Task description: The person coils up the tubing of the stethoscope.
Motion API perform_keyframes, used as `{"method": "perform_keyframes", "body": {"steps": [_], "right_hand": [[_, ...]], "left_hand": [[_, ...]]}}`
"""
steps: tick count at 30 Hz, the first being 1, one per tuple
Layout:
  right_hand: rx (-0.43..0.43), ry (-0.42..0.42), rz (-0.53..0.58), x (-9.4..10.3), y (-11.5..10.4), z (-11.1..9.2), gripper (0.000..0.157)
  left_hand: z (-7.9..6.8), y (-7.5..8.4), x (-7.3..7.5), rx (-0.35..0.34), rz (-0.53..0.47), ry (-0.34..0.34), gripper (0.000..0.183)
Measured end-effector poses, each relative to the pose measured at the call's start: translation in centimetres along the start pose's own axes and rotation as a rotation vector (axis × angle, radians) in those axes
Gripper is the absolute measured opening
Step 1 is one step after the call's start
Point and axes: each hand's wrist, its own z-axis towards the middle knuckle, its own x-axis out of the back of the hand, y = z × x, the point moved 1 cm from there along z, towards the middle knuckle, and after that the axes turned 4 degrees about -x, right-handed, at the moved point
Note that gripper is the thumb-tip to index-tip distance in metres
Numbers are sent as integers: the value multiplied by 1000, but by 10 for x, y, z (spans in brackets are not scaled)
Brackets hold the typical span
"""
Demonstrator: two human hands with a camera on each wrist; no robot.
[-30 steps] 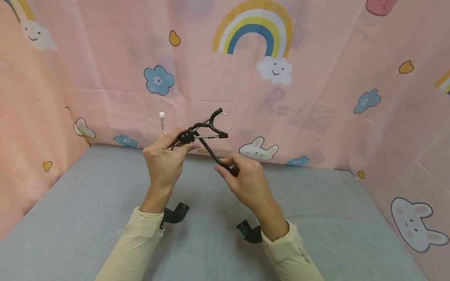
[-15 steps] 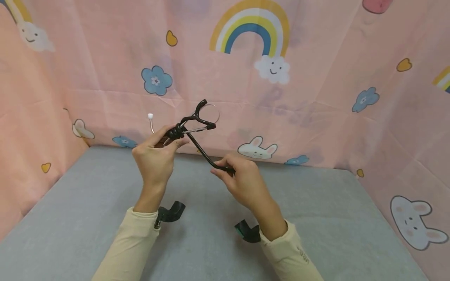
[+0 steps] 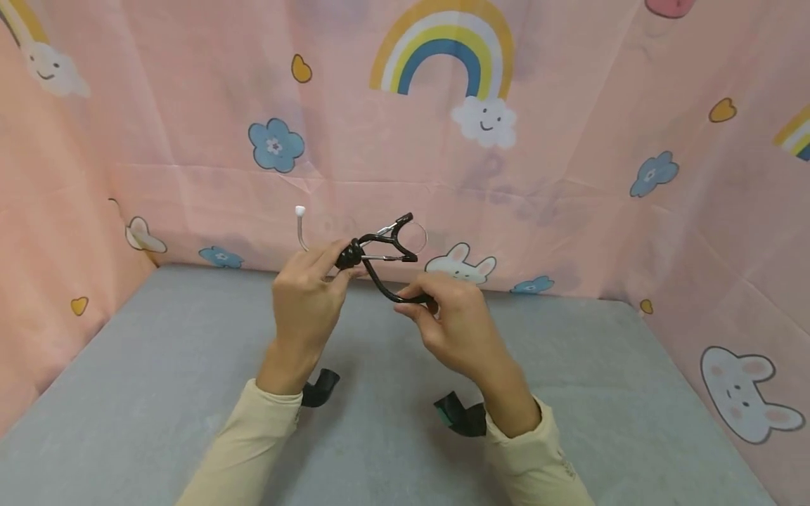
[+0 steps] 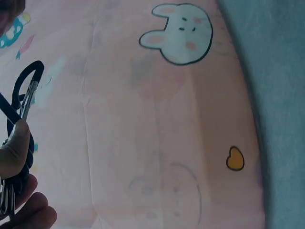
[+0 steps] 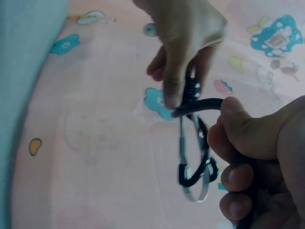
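Observation:
A stethoscope [image 3: 382, 258] with black tubing and metal ear tubes is held up above the table. My left hand [image 3: 306, 295] grips it where the tubing is wound in tight coils [image 3: 350, 254] round the metal. One white ear tip [image 3: 300, 210] sticks up behind the left hand. The forked end of the tubing and a thin metal loop point right. A length of loose tubing [image 3: 380, 284] bends down from the coils to my right hand [image 3: 452, 316], which pinches it between thumb and forefinger. In the right wrist view the tubing [image 5: 200, 105] runs on into that palm. The chest piece is hidden.
A grey table [image 3: 380, 457] lies under both hands. Behind it and at the sides hangs a pink curtain [image 3: 569, 232] printed with rainbows, rabbits and flowers. Black bent pieces [image 3: 321, 388] stick out by the cuffs.
My left hand went left with the coiled part, then came back right and a little lower. The tubing between the hands now bends more. My right hand has shifted slightly right.

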Motion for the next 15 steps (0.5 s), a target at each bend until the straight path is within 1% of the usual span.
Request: {"method": "perform_keyframes", "body": {"steps": [5,10,12,15], "right_hand": [[-19,77,9,9,4,0,10],[-10,156,11,15,11,1,12],[-4,181,6,18,16,1,12],[-20,211,-7,22,25,0,11]], "left_hand": [[-5,14,-7,-57,17,-51,36],[-10,28,-13,-122,8,-105,29],[-11,33,-15,-162,-25,-150,27],[-12,36,-18,-257,-102,-233,29]]}}
